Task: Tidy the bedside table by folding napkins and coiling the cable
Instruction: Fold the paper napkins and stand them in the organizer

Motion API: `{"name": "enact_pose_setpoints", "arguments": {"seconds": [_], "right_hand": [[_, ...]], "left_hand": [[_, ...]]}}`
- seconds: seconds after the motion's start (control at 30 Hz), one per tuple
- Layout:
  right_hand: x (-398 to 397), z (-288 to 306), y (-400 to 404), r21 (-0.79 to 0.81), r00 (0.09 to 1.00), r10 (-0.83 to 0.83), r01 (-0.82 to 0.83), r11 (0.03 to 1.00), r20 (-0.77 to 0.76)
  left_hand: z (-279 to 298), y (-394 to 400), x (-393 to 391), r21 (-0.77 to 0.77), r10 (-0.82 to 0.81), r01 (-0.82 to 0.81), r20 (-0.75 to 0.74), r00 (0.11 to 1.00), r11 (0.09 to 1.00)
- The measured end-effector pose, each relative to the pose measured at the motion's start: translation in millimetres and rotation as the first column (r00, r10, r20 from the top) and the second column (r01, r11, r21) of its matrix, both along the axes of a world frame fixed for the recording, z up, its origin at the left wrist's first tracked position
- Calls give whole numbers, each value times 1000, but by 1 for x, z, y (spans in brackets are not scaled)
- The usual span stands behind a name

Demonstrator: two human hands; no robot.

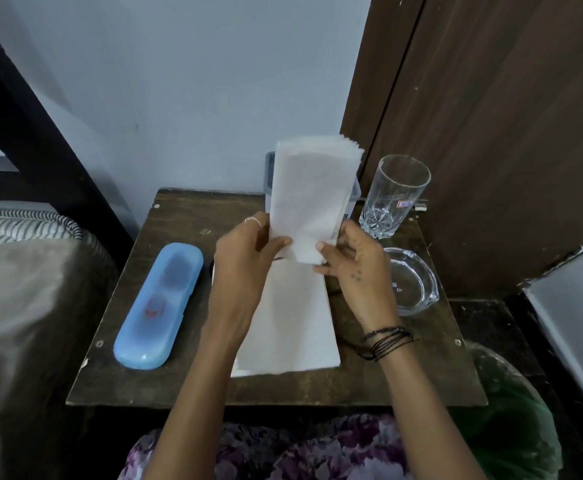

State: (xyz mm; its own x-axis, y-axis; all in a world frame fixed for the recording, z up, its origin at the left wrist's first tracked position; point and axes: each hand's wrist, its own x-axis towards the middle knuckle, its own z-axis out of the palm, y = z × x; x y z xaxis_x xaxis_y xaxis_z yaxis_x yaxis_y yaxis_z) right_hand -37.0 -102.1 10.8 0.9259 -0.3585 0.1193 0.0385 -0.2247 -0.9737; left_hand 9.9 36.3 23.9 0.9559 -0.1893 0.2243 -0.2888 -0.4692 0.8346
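A white folded napkin (pixel 309 195) stands upright above the middle of the dark wooden bedside table (pixel 186 216). My left hand (pixel 245 251) pinches its lower left edge and my right hand (pixel 352 261) pinches its lower right corner. Beneath my hands, another white folded napkin (pixel 293 327) lies flat on the table. A thin dark cable (pixel 343 336) shows just right of the flat napkin, mostly hidden by my right forearm.
A blue plastic case (pixel 160 304) lies at the table's left. A tall clear glass (pixel 394 195) and a glass ashtray (pixel 411 280) sit at the right. A grey container (pixel 270 174) stands behind the napkin. Bed at left, wooden wardrobe at right, green bag lower right.
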Motion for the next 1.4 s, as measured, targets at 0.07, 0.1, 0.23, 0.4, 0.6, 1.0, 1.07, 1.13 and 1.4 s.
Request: {"name": "enact_pose_setpoints", "arguments": {"seconds": [0.07, 0.1, 0.23, 0.4, 0.6, 1.0, 1.07, 1.13, 1.4], "right_hand": [[21, 12, -13, 0, 999, -27, 27, 1000, 31], [32, 18, -19, 3, 998, -45, 45, 999, 41], [74, 37, -40, -136, 987, -137, 147, 980, 79], [104, 34, -49, -349, 958, -263, 286, 892, 111], [113, 24, -48, -447, 947, -294, 321, 835, 130], [115, 23, -41, -657, 957, -280, 257, 709, 73], [116, 23, -40, -706, 958, -276, 249, 664, 79], [116, 22, -40, -750, 955, -285, 248, 613, 82], [118, 29, -43, -745, 978, -198, 84, 662, -66]], "left_hand": [[11, -12, 23, 20, -31, 30, 15, 999, 999], [16, -18, 34, 32, -42, 41, 35, 999, 999], [31, -39, 71, 40, -72, 68, 122, 990, 997], [22, -54, 103, 100, -63, 50, 130, 990, 994], [12, -58, 119, 213, -20, -20, 185, 983, 977], [3, -66, 112, 399, 54, -179, 305, 951, 899], [2, -66, 112, 421, 65, -196, 304, 950, 886], [2, -65, 113, 454, 49, -172, 270, 961, 874], [8, -67, 115, 569, 8, -147, 238, 971, 809]]}}
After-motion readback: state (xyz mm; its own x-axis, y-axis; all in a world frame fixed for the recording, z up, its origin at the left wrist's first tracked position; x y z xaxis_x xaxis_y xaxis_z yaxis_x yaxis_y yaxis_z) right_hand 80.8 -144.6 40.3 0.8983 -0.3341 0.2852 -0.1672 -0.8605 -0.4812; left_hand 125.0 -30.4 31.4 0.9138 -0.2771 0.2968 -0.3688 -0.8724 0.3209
